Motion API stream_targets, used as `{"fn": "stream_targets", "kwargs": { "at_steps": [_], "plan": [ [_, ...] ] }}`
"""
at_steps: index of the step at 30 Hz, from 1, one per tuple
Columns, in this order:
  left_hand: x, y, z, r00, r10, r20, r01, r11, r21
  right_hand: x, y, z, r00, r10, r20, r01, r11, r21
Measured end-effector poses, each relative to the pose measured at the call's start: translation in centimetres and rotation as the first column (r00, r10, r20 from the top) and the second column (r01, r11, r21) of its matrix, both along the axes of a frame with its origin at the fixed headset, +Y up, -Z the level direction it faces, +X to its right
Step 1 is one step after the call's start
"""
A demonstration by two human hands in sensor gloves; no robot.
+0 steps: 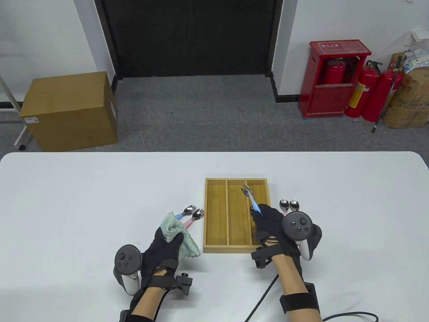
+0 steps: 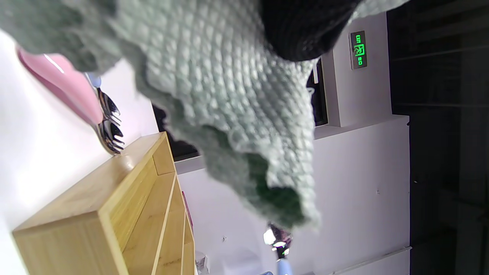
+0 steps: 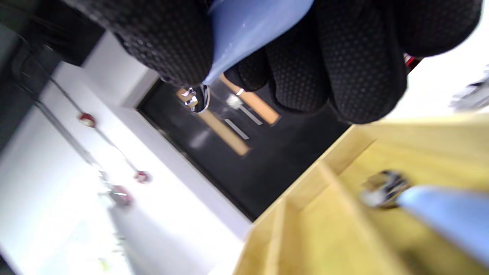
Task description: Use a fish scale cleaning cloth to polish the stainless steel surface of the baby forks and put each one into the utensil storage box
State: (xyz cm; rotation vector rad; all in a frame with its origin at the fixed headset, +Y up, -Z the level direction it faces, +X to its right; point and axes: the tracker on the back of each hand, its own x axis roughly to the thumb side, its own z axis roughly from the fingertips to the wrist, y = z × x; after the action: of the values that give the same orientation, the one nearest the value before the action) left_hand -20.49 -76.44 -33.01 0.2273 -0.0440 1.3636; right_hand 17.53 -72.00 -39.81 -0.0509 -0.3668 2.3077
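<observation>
Table view: the right hand [image 1: 271,224], in a black sensor glove, pinches the blue-handled stainless steel baby fork [image 1: 250,198] by its handle, steel head pointing away, above the right compartment of the three-compartment bamboo utensil storage box [image 1: 214,214]. Right wrist view confirms the fingers [image 3: 172,42] clamped round the blue handle; a second blue-handled fork [image 3: 416,202] lies in a compartment below (blurred, which one I cannot tell). The left hand [image 1: 164,250] grips the bunched pale-green fish scale cleaning cloth [image 1: 177,234] just left of the box. Beyond the cloth, two forks lie side by side on the white table [image 1: 83,201]: a blue-handled one [image 1: 186,212] and a pink-handled one [image 1: 194,216], handles partly under the cloth. Two more forks [image 1: 288,204] rest just right of the box, their handles hidden behind the right hand's tracker.
</observation>
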Motion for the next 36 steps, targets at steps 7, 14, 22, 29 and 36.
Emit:
{"fn": "stream_targets", "kwargs": {
  "at_steps": [7, 14, 22, 29, 36],
  "plan": [
    [-0.1, 0.1, 0.0, 1.0, 0.009, 0.0, -0.009, 1.0, -0.002, 0.9, -1.4, -3.0, 0.97, 0.225, 0.095, -0.195, 0.949, -0.249],
    [0.2, 0.0, -0.2, 1.0, 0.007, 0.018, -0.007, 1.0, -0.003, -0.6, -2.6, -4.7, 0.933, 0.35, 0.088, -0.301, 0.889, -0.344],
    [0.6, 0.2, -0.1, 0.999, 0.004, 0.034, -0.005, 1.0, 0.011, -1.6, -2.3, -4.9, 0.877, 0.465, 0.12, -0.377, 0.821, -0.429],
    [0.4, 0.4, -0.1, 1.0, 0.014, 0.028, -0.014, 1.0, 0.015, 0.0, -1.0, -4.5, 0.927, 0.35, 0.133, -0.264, 0.862, -0.433],
    [0.3, 0.3, -0.2, 0.999, 0.025, 0.036, -0.025, 1.0, 0.001, 4.8, -0.5, -3.9, 0.872, 0.448, 0.194, -0.289, 0.794, -0.535]
  ]
}}
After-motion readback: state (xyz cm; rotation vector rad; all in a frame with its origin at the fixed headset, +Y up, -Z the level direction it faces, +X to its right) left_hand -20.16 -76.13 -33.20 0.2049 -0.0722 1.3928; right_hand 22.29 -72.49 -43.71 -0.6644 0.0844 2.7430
